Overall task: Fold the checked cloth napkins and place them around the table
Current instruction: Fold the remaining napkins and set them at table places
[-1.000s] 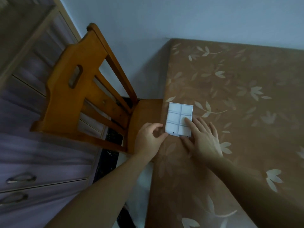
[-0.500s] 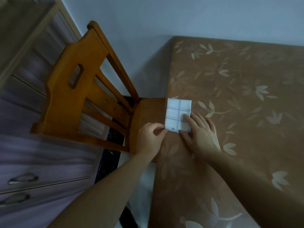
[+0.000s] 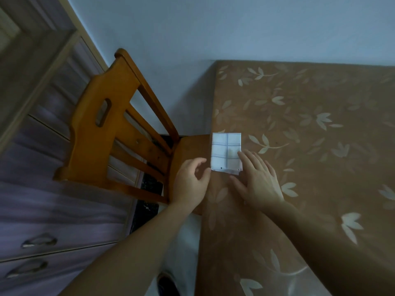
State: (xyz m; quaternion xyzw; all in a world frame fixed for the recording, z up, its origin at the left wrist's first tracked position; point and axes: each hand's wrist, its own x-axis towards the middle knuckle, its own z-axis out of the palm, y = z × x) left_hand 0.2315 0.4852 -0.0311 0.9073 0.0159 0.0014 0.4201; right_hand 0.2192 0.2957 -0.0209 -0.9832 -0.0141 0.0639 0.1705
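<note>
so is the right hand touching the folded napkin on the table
Touching. In the head view the right hand lies flat on the table with its fingertips overlapping the folded napkin's right edge.

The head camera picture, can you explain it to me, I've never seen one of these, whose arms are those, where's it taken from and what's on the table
There is no machine here. The picture comes from a wide-angle camera worn on a person's head, looking forward and down, so the two bare arms reaching in from the bottom are the wearer's own.

On the table, covered with a brown leaf-patterned cloth, lies one folded checked napkin, white with blue lines, close to the table's left edge. The right hand lies flat, fingertips on the napkin's near right corner. The left hand is loosely curled at its near left corner; nothing is lifted or in a grip.

A wooden chair stands to the left of the table, with a drawer unit beyond it.
</note>
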